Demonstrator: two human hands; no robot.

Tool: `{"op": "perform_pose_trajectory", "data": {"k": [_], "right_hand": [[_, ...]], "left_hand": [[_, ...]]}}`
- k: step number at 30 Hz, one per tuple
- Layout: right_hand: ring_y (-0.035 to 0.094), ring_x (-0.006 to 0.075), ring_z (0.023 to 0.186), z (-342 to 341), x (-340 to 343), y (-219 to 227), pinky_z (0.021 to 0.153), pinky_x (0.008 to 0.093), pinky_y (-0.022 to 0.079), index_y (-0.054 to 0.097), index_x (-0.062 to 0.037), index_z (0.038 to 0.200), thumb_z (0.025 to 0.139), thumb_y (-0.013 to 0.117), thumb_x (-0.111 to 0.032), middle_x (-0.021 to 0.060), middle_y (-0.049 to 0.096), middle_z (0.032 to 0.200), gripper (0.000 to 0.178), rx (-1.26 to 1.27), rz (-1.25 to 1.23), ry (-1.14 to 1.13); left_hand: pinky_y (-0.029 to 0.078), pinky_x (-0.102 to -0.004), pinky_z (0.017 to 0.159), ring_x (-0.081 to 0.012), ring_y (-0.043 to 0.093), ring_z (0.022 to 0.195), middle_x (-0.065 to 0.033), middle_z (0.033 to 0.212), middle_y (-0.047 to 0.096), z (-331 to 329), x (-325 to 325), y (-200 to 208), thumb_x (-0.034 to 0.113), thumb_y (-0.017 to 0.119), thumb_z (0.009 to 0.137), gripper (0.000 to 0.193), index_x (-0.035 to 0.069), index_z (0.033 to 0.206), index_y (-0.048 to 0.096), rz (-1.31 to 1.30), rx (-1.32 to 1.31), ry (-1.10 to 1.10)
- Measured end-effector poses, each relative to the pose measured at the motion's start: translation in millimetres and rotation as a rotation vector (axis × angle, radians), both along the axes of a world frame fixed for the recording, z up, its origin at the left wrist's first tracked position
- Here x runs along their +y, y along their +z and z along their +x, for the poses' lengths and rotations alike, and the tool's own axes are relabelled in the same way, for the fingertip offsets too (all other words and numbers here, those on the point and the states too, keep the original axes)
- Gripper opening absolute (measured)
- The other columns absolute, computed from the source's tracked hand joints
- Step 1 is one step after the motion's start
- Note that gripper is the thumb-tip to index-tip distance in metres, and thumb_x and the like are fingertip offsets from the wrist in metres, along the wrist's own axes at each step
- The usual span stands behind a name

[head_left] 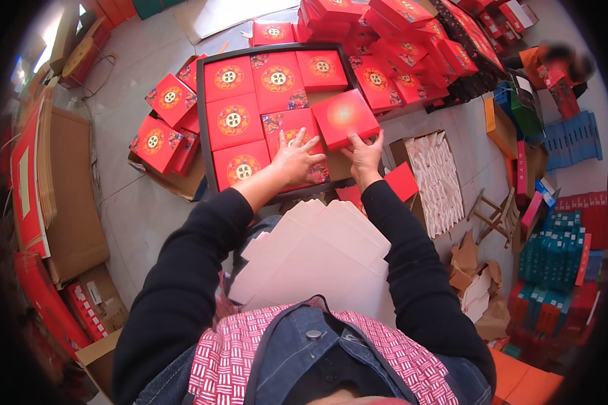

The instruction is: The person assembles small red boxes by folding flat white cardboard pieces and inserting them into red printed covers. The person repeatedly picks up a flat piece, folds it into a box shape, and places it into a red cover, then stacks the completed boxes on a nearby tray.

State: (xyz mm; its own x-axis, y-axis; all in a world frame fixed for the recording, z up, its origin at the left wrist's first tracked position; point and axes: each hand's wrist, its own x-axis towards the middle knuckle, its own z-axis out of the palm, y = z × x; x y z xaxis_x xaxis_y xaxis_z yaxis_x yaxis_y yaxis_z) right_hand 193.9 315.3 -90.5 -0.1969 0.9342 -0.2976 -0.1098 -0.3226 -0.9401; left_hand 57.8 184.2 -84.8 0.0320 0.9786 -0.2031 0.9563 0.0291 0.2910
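A black-rimmed tray [205,128] in front of me holds several red gift boxes [277,78] in rows, most with a round gold-and-white emblem on the lid. My left hand [296,160] lies with fingers spread on a red box [289,124] in the tray's middle column. At the right column, my right hand [365,156] grips the near edge of another red box [345,116], thumb on its top. That box is tilted over the tray, and glare covers its emblem. Part of the tray's brown bottom shows beside it.
Loose red boxes lie left of the tray [157,140] and in a large pile [398,61] beyond it. Flat pale cardboard blanks [317,260] rest on my lap. To the right are a carton of white strips [437,179], a wooden stool [497,214] and another person [550,67].
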Motion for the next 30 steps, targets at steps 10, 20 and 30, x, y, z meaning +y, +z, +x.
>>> {"op": "perform_pose_trajectory", "data": {"k": [10, 20, 30], "right_hand": [[0.064, 0.0309, 0.086, -13, 4, -23, 0.066, 0.0420, 0.057, 0.021, -0.0135, 0.134, 0.084, 0.063, -0.007, 0.0158, 0.052, 0.113, 0.066, 0.037, -0.051, 0.008], [0.061, 0.0459, 0.093, -1, 32, -13, 0.082, 0.0510, 0.048, 0.057, 0.0087, 0.108, 0.097, 0.037, -0.043, 0.0322, 0.062, 0.095, 0.057, -1.119, 0.484, 0.309], [0.064, 0.0417, 0.083, 45, 53, 30, 0.074, 0.0490, 0.051, 0.065, 0.0037, 0.083, 0.085, 0.058, -0.046, 0.0256, 0.065, 0.088, 0.050, -1.369, 0.781, 0.489]], "left_hand": [[0.020, -0.0644, 0.107, -0.0389, 0.019, 0.141, -0.0170, 0.149, 0.028, -34, 50, -15, 0.057, 0.068, 0.073, 0.076, 0.022, 0.136, 0.045, 0.551, -0.144, 0.138], [0.014, -0.0700, 0.106, -0.0419, 0.010, 0.142, -0.0115, 0.155, 0.019, -24, 128, -7, 0.066, 0.051, 0.080, 0.079, 0.032, 0.147, 0.027, 0.104, -0.033, -0.016], [0.015, -0.0740, 0.102, -0.0428, 0.008, 0.142, -0.0116, 0.155, 0.017, -14, 119, -29, 0.053, 0.060, 0.081, 0.082, 0.024, 0.149, 0.023, 0.161, 0.129, -0.040]]}}
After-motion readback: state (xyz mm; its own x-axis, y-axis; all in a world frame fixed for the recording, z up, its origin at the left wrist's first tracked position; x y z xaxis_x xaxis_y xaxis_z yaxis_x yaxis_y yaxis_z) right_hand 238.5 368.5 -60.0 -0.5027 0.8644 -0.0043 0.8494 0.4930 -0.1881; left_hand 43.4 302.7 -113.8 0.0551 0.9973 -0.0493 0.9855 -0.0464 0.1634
